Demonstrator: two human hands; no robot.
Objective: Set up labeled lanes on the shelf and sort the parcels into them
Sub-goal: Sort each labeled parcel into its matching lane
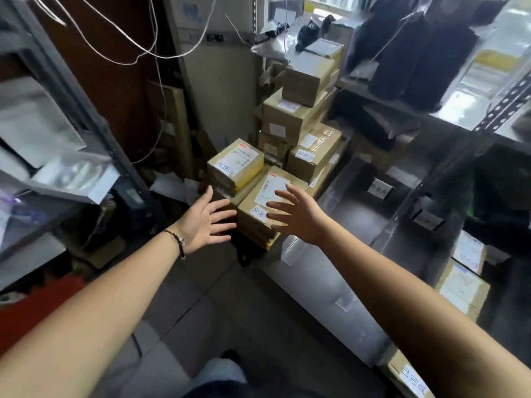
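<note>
Currently, I am reaching both arms forward and down toward the pile of parcels (pixel 301 110) in the corner between the shelving. I am judging this to be the sorting step rather than the lane set-up, since the shelf (pixel 500 106) on my right is already showing small white lane tags (pixel 380 188) and a few labelled boxes (pixel 462 285) are lying in its lower bay. My left hand (pixel 205 222) and right hand (pixel 298 215) are both spread wide, fingers straight and splayed, palms turned toward each other, holding nothing. They are flanking the nearest parcel (pixel 267 193), a flat cardboard box with a white shipping label and a small handwritten tag. It is lying on other boxes at the front of the pile, just beside a smaller parcel with yellow tape (pixel 235 163). The right fingers are crossing over its top in my view, but I cannot tell whether either hand is touching it. The next move, as I am reading it, is calling for pressing both palms onto opposite sides of that box, lifting it clear without dragging its yellow-taped neighbour, then matching its handwritten tag to a lane tag. The writing is looking too blurred from here to make out.
</note>
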